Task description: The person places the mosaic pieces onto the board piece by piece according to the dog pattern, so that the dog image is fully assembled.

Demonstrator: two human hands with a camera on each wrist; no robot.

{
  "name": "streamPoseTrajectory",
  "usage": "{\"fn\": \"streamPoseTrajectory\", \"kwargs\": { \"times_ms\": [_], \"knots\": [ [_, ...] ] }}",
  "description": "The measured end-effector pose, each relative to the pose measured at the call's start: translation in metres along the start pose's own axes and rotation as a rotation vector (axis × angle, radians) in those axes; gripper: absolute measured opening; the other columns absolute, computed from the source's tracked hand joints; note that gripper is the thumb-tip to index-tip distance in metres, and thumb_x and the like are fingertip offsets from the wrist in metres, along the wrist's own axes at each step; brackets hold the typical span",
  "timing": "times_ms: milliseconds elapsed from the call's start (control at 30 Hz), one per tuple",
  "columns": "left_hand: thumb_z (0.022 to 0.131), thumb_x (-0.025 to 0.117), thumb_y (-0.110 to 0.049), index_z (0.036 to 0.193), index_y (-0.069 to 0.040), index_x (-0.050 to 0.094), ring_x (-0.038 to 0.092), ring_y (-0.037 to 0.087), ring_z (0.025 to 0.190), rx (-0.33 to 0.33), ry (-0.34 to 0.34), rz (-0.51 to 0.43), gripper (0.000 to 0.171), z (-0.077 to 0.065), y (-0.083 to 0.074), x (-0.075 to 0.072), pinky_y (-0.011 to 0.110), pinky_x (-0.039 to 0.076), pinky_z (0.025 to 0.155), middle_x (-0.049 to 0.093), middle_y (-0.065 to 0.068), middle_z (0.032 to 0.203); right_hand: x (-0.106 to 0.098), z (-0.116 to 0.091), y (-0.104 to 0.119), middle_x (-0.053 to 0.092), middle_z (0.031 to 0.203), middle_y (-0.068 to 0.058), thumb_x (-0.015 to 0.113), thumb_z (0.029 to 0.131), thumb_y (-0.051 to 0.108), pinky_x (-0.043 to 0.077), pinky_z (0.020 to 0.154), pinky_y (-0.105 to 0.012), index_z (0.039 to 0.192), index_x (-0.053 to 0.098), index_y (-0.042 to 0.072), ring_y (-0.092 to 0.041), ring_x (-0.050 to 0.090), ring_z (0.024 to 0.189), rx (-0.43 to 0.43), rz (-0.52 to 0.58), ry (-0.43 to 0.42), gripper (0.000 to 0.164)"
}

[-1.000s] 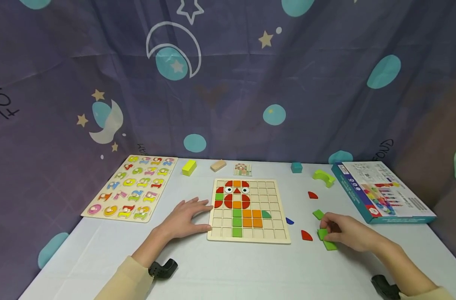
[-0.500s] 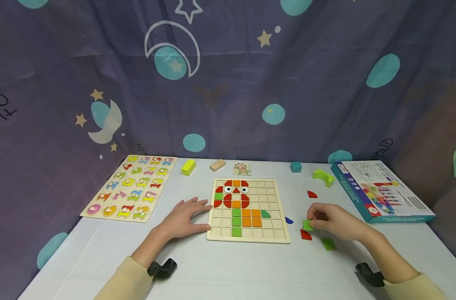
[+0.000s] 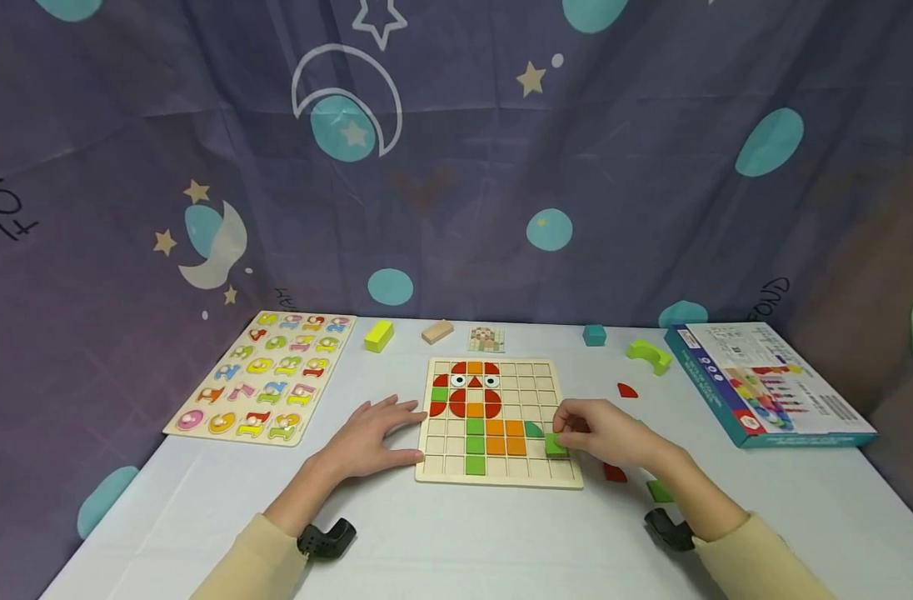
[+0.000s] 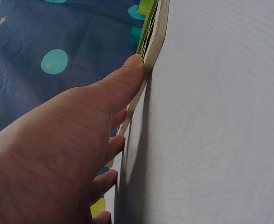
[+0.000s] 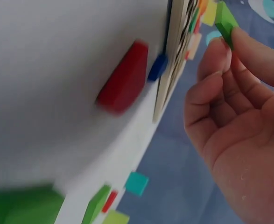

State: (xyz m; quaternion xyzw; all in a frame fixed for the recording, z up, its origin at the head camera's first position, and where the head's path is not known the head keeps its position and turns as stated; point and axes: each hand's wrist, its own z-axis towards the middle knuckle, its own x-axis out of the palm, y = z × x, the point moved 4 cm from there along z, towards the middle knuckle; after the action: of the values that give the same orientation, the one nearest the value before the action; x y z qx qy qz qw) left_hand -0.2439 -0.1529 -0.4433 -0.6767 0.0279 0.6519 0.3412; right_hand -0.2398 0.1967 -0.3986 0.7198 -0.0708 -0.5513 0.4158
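Observation:
A wooden grid board lies on the white table, partly filled with red, orange and green tiles in a figure with two eyes. My left hand touches the board's left edge with its fingers spread. In the left wrist view the thumb rests against the board's side. Between thumb and fingertips my right hand pinches a green square tile, held over the board's right part beside a dark green quarter-round tile.
Right of the board lie red quarter-round tiles and a green tile. A number puzzle is at left. A box and a green arch block are at right. Along the back sit a yellow block and a picture card.
My right hand has picked up a green square tile from the loose pieces and moved left with it, over the board. The left hand has stayed at the board's edge.

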Motion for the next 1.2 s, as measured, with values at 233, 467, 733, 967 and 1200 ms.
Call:
{"fn": "streamPoseTrajectory", "kwargs": {
  "times_ms": [233,467,733,967,1200],
  "knots": [
    [0.087,0.070,-0.061,0.141,-0.023,0.062,0.033,0.032,0.146,-0.003,-0.001,0.004,0.067,0.000,0.000,0.001,0.062,0.019,0.116,0.050,0.002,0.151,0.012,0.015,0.007,0.057,0.078,0.004,0.073,0.093,0.010,0.047,0.067,-0.025,0.091,0.062,0.012,-0.016,0.054,0.076,-0.011,-0.048,0.018,0.011],
    [0.087,0.070,-0.062,0.141,-0.023,0.062,0.033,0.032,0.146,0.001,-0.002,-0.005,0.068,0.000,0.001,0.001,0.062,0.019,0.116,0.050,0.002,0.151,0.017,0.022,0.005,0.057,0.076,0.005,0.072,0.093,0.007,0.047,0.066,-0.026,0.090,0.063,0.013,-0.015,0.053,0.074,-0.019,-0.092,0.026,0.012],
    [0.087,0.070,-0.061,0.141,-0.023,0.062,0.032,0.032,0.146,-0.005,-0.001,-0.007,0.067,-0.001,0.001,0.000,0.062,0.018,0.116,0.050,0.002,0.151,0.019,0.022,0.005,0.058,0.077,0.006,0.073,0.093,0.008,0.047,0.066,-0.025,0.090,0.063,0.013,-0.014,0.054,0.074,-0.032,-0.098,0.053,0.011],
    [0.087,0.070,-0.061,0.141,-0.023,0.062,0.032,0.032,0.147,-0.007,-0.004,-0.004,0.067,-0.001,0.000,-0.001,0.061,0.018,0.116,0.050,0.002,0.151,0.019,0.022,0.007,0.058,0.079,0.006,0.073,0.093,0.010,0.047,0.067,-0.026,0.092,0.065,0.013,-0.015,0.054,0.076,-0.027,-0.107,0.071,0.009],
    [0.086,0.070,-0.062,0.141,-0.024,0.062,0.032,0.030,0.147,-0.011,-0.002,-0.004,0.067,-0.001,0.001,0.000,0.061,0.018,0.117,0.050,0.001,0.152,0.011,0.017,0.005,0.061,0.085,0.006,0.073,0.093,0.012,0.049,0.069,-0.027,0.097,0.067,0.014,-0.017,0.055,0.081,0.015,-0.072,0.048,0.006]
  ]
}}
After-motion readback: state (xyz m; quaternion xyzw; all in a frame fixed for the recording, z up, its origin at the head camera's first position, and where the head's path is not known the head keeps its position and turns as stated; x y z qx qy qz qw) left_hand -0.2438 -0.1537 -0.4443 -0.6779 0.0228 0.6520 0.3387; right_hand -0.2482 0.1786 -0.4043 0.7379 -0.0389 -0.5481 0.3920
